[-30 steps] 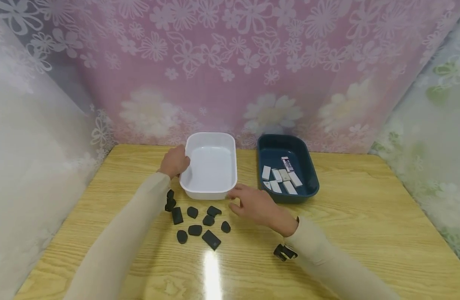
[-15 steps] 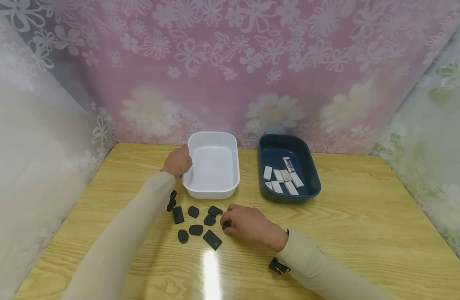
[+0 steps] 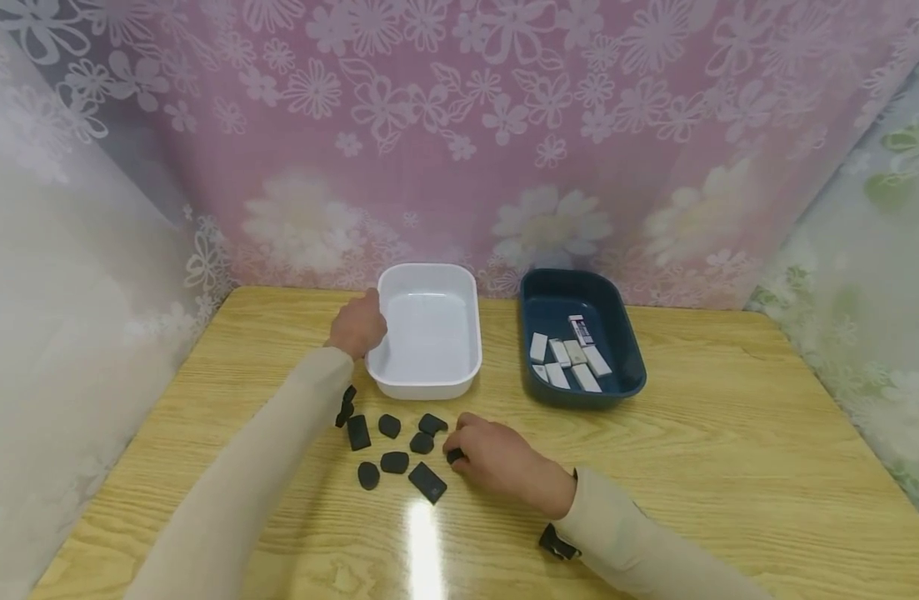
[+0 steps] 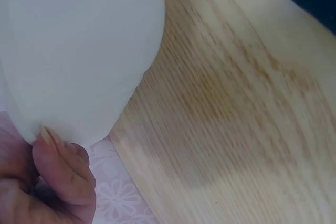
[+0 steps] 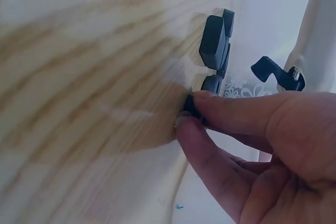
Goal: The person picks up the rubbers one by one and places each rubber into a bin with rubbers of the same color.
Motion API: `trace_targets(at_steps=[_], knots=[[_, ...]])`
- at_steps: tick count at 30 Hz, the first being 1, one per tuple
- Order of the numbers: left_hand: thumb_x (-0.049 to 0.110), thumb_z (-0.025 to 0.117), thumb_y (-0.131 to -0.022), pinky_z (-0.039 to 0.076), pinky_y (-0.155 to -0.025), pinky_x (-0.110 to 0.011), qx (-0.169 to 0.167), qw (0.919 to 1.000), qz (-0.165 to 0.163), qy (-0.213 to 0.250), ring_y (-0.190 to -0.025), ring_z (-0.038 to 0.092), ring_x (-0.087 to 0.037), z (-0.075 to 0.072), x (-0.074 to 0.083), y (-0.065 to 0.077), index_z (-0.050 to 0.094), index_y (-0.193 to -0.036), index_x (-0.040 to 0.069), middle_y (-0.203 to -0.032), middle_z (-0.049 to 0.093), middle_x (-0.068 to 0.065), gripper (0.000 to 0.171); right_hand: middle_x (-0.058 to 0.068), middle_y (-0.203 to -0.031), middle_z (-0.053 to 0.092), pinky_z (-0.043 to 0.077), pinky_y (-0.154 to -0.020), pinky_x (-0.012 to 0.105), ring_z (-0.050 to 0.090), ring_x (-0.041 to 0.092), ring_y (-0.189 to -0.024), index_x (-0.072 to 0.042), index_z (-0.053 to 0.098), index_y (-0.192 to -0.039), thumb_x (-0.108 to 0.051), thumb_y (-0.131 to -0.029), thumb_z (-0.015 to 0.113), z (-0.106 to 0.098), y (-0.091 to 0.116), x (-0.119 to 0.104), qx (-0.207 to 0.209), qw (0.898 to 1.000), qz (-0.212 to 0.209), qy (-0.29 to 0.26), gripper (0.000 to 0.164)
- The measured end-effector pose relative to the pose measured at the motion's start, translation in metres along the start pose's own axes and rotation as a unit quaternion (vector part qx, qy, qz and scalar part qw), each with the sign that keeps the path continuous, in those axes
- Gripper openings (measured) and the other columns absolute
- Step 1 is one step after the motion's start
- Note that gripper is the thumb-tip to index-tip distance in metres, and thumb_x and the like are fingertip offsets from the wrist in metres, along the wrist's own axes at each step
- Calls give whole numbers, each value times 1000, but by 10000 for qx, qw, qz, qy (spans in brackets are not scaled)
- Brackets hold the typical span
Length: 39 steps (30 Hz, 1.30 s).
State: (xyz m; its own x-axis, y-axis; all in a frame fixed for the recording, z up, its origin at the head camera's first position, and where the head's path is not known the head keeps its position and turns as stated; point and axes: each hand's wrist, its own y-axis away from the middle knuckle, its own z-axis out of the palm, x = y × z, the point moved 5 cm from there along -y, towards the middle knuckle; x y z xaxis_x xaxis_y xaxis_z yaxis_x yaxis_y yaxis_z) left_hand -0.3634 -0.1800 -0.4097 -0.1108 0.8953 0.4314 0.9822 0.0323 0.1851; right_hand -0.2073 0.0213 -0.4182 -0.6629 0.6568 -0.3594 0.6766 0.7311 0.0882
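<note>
In the head view, the person's right grip (image 3: pixel 496 454) is narrowed to a pinch on a small black piece (image 3: pixel 455 457), low at the desk (image 3: pixel 714 433). Just left of that grip lie five rounded black pieces (image 3: pixel 395 462), the nearest two close together, and two rectangular black blocks (image 3: pixel 427 482): one beside the grip and slightly nearer the person, the other farthest from it, by the left cuff. Beyond the right grip and to its left stands a white tub (image 3: pixel 424 390); the left grip (image 3: pixel 357 323) is curled at the tub's left rim. Beyond the right grip and to its right is a navy tub (image 3: pixel 579 401), holding small white blocks (image 3: pixel 597 362), one with a printed wrapper. A pink floral curtain (image 3: pixel 399 192) hangs behind both tubs.

In the left wrist view, the left grip is closed on the edge of the white tub, which spreads above it; the navy tub shows as a corner, well apart from that grip.

In the right wrist view, thumb and finger nearly meet, the black piece caught between their tips; whether it touches the desk is hard to tell. Other black pieces lie just past the grip, and a black strap (image 5: pixel 281 75) hangs from a cream sleeve (image 5: pixel 313 30) beyond it.
</note>
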Motion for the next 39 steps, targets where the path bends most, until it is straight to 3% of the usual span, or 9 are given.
trace_targets(at_steps=[7,19,29,34,39], knots=[[8,42,-98,53,-72,-44,120,9999,46,-61,-91,63,-36,2,1,-1,35,-137,-4,-111,58,-24,41,1,-83,49,43,-58,22,48,9,-65,-12,71,-92,-8,-87,70,1,2,-6,142,9991,-69,383,7],[9,43,-97,53,-74,-45,90,9999,-35,76,-94,62,-36,2,0,-1,35,-138,-3,-114,58,-24,43,3,-89,54,47,-63,22,56,11,-73,-11,71,-91,-5,-87,68,4,3,-11,306,9958,-318,807,8],[10,46,-97,52,-76,-45,96,9999,-91,-111,-95,62,-36,2,0,0,33,-141,-2,-115,58,-24,48,5,-99,55,49,-67,22,59,13,-82,-8,70,-103,-4,-89,66,-3,2,-9,386,9932,-620,910,15],[10,48,-96,53,-73,-45,156,9994,-8,-311,-90,63,-36,2,0,0,36,-137,-3,-109,60,-24,45,5,-107,55,49,-75,24,59,13,-88,-5,68,-113,-7,-90,66,-26,-2,-17,413,9960,-789,79,24],[9,53,-94,54,-68,-44,349,9985,152,-387,-85,64,-35,0,3,0,40,-131,-5,-103,61,-23,41,8,-107,57,50,-73,26,59,16,-86,-2,68,-114,-8,-90,66,-66,-17,-20,938,9910,-927,-231,24]])
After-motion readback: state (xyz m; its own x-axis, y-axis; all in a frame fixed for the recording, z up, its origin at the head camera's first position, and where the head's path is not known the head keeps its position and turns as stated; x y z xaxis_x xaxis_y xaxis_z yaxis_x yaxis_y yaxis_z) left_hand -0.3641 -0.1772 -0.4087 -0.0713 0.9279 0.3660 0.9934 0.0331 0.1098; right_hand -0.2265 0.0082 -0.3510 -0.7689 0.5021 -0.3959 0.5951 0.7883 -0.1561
